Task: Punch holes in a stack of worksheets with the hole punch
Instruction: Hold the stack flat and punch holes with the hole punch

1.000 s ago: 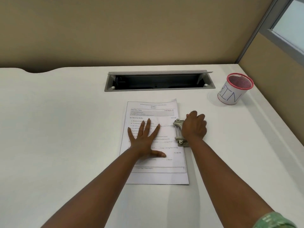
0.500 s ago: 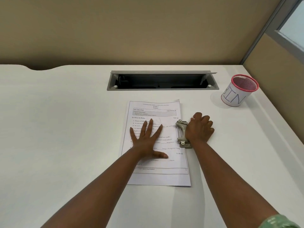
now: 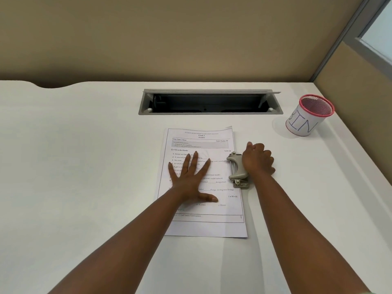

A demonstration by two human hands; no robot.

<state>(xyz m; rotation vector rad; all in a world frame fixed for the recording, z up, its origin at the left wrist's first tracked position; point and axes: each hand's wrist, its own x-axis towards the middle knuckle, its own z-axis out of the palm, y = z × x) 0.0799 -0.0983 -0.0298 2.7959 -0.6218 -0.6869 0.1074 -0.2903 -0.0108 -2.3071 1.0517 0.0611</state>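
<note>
A stack of printed worksheets (image 3: pixel 203 143) lies flat on the white desk (image 3: pixel 84 166), long side running away from me. My left hand (image 3: pixel 191 177) rests palm down on the middle of the top sheet, fingers spread. A grey metal hole punch (image 3: pixel 236 169) sits on the stack's right edge, about halfway along it. My right hand (image 3: pixel 257 160) lies over the punch's right side with fingers curled, covering that part of it. Whether the paper edge sits inside the punch's slot is not visible.
A grey cable tray (image 3: pixel 210 101) with its lid up is recessed in the desk beyond the worksheets. A white cup with a red mesh rim (image 3: pixel 307 117), marked "BIN", stands at the far right. Tan partition walls close the back and right sides.
The camera view has drifted slightly left, so everything sits a little further right in the picture. My right hand has shifted a little rightward on the punch. The left hand stays flat on the paper.
</note>
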